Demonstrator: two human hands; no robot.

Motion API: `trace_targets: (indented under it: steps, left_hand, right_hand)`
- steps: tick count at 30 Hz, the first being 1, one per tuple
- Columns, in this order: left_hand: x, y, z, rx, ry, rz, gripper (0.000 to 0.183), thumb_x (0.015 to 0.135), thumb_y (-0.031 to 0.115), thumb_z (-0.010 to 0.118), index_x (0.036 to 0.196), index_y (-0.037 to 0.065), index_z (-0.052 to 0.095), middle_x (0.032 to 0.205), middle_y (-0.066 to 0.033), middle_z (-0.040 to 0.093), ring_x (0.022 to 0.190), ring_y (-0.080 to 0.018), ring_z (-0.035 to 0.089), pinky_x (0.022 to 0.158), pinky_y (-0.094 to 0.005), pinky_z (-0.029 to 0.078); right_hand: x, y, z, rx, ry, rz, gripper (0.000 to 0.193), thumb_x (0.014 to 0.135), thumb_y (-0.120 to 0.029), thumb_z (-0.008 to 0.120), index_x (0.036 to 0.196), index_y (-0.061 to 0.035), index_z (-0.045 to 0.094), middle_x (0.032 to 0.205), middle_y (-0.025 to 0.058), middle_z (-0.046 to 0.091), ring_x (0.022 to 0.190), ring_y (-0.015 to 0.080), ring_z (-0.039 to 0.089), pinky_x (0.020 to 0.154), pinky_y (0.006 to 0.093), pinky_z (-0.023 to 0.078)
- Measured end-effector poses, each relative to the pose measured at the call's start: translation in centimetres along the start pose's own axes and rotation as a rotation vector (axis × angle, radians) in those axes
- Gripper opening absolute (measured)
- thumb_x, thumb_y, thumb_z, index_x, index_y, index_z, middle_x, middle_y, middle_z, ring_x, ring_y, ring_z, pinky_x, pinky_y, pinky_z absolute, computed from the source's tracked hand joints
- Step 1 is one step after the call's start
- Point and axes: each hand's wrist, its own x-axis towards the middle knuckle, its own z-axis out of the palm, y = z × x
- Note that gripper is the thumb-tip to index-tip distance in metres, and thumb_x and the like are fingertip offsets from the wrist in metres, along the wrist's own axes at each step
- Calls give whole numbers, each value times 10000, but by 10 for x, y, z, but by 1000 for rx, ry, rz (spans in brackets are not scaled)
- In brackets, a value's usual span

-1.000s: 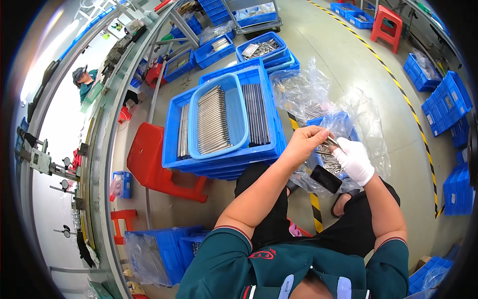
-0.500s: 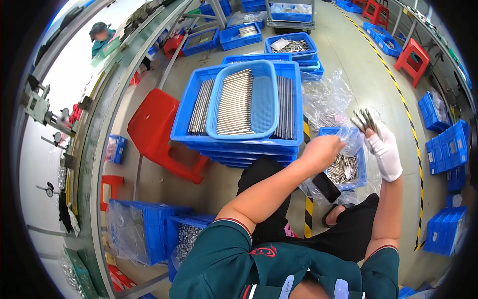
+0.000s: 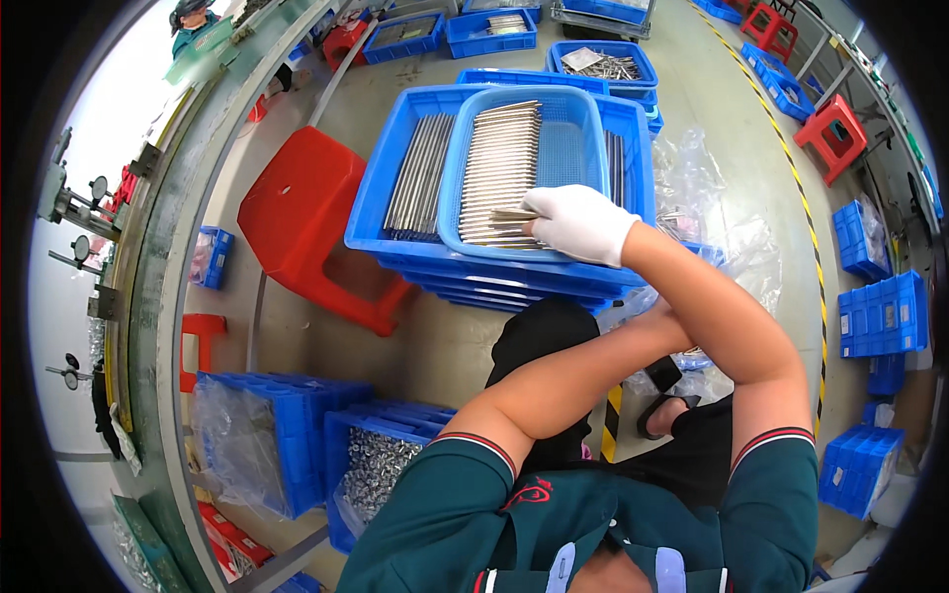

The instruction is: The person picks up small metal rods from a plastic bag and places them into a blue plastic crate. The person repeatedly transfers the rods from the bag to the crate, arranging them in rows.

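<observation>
My right hand, in a white glove, is closed on a few slim metal rods. It is over the near end of a light blue mesh basket. In that basket a row of similar metal rods lies side by side. The basket rests on a stacked blue crate holding more rods to its left. My left forearm reaches right beneath my right forearm, which hides the left hand and its fingers. Clear plastic sheeting lies beyond.
A red stool stands left of the crates. At the lower left, a blue bin holds small metal parts. A black phone lies by my foot. More blue crates line the right side. Another person is at the far left.
My right hand has swung left with the rods, from above the right-hand bin to the light blue basket. My left hand has passed out of sight under the right forearm. The view has shifted slightly.
</observation>
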Motion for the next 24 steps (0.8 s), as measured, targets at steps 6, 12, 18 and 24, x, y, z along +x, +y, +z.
trace_targets:
  steps: [6,12,18,24]
  left_hand:
    - [-13,-62,45,-251,2,51,510,813,330,676,1203,63,482,1230,-165,442,1164,-273,382,976,-378,279]
    - [-12,-92,72,-410,-80,-35,689,833,343,692,1379,46,394,1451,-190,315,1353,-260,255,1118,-372,153]
    - [-5,-56,39,-453,-119,-170,650,838,347,689,1352,45,429,1420,-193,354,1333,-244,286,1113,-375,159]
    - [-12,-99,66,-342,-72,-82,656,811,335,718,1333,48,443,1401,-190,373,1321,-244,298,1100,-370,179]
  right_hand:
    - [30,-18,15,-53,-136,-46,252,831,-210,579,1011,-36,611,908,211,638,883,382,602,778,435,463]
    - [38,-11,30,-135,-47,-138,195,814,-192,581,934,-60,662,888,191,642,875,354,615,767,431,480]
    - [31,-10,20,-172,-39,-143,241,784,-196,641,1007,-107,663,902,132,610,908,333,585,795,421,477]
    - [42,-23,23,-254,14,-276,227,771,-163,644,989,-103,669,908,133,614,901,335,584,808,415,471]
